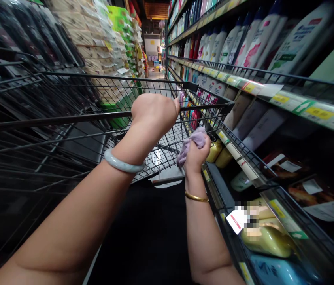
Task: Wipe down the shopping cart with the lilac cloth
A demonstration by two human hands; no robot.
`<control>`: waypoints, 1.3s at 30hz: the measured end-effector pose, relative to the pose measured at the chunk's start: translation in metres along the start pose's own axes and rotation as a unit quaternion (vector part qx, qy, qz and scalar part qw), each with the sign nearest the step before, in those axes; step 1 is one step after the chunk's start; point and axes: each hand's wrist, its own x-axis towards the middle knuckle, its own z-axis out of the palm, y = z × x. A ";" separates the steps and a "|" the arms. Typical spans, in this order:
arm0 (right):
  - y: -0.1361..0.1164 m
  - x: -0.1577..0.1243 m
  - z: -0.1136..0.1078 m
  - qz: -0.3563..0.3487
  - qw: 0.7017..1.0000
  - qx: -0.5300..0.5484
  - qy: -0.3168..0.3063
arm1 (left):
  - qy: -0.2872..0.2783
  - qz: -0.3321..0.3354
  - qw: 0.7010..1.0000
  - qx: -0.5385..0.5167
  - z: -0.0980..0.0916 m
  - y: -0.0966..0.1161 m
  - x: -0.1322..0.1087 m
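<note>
My left hand (154,111), with a pale bangle on the wrist, is closed around the dark bar of a wire shopping cart (95,115). A crumpled lilac cloth (198,139) is bunched in my right hand (198,156), its fingers wrapped about it. That hand wears a gold bangle and sits lower, close to the cart's right side and the shelf edge. Through the mesh of the cart the floor shows. Part of the cloth is hidden by my fingers.
Shelves of shampoo bottles (257,39) line the right side, with price strips (312,111) along their edges. Gold bottles (269,239) lie on the low shelf. Stacked beige packages (80,23) and dark wrapped goods stand at left. The aisle (156,74) runs ahead.
</note>
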 end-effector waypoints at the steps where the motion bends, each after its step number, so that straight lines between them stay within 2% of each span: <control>1: -0.007 -0.004 0.003 -0.034 0.999 0.000 -0.011 | 0.000 0.001 1.000 -0.004 0.000 0.000 0.000; 2: -0.010 -0.005 0.004 -0.054 0.998 0.002 -0.013 | -0.001 0.001 1.000 -0.009 0.000 0.000 -0.001; 4: -0.007 -0.002 0.002 -0.044 0.999 -0.002 -0.004 | -0.002 0.002 1.000 -0.016 0.001 0.000 -0.001; 8: 0.028 0.018 -0.014 0.132 0.989 0.005 0.073 | 0.002 0.000 1.000 -0.004 0.001 -0.001 -0.001; 9: 0.036 0.022 -0.017 0.164 0.983 0.010 0.085 | 0.003 0.000 1.000 -0.002 0.001 0.000 -0.001; 11: 0.041 0.025 -0.020 0.186 0.979 0.016 0.086 | 0.004 0.000 1.000 -0.003 0.000 0.000 -0.001; 14: 0.029 0.022 -0.016 0.162 0.985 0.023 0.052 | 0.001 -0.002 1.000 -0.010 -0.001 0.000 -0.001; 17: 0.014 0.018 -0.011 0.063 0.998 -0.001 0.009 | -0.005 -0.009 1.000 -0.014 -0.001 0.000 -0.002; 19: 0.015 0.020 -0.013 0.017 0.999 -0.036 0.010 | -0.007 -0.012 1.000 -0.015 -0.001 0.000 -0.002; 24: 0.028 0.027 -0.022 0.114 0.991 -0.042 0.055 | -0.004 -0.009 1.000 -0.015 0.001 -0.001 -0.001; 25: 0.025 0.026 -0.022 0.110 0.992 -0.036 0.051 | -0.004 -0.008 1.000 -0.016 0.001 -0.001 0.000; 30: 0.008 0.021 -0.016 0.000 1.000 -0.029 -0.005 | -0.001 -0.007 1.000 -0.017 0.003 -0.002 0.000; 31: 0.010 0.022 -0.017 0.010 0.999 -0.034 0.003 | 0.000 -0.006 1.000 -0.015 0.003 -0.002 0.000; 35: 0.038 0.029 -0.026 0.133 0.989 -0.043 0.048 | -0.002 -0.008 1.000 -0.015 0.002 -0.003 0.000; 37: 0.044 0.029 -0.028 0.150 0.987 -0.041 0.042 | -0.003 -0.010 1.000 -0.023 0.003 -0.003 0.000; 39: 0.037 0.024 -0.023 0.136 0.989 -0.041 0.035 | -0.003 -0.011 1.000 -0.029 0.003 -0.003 0.000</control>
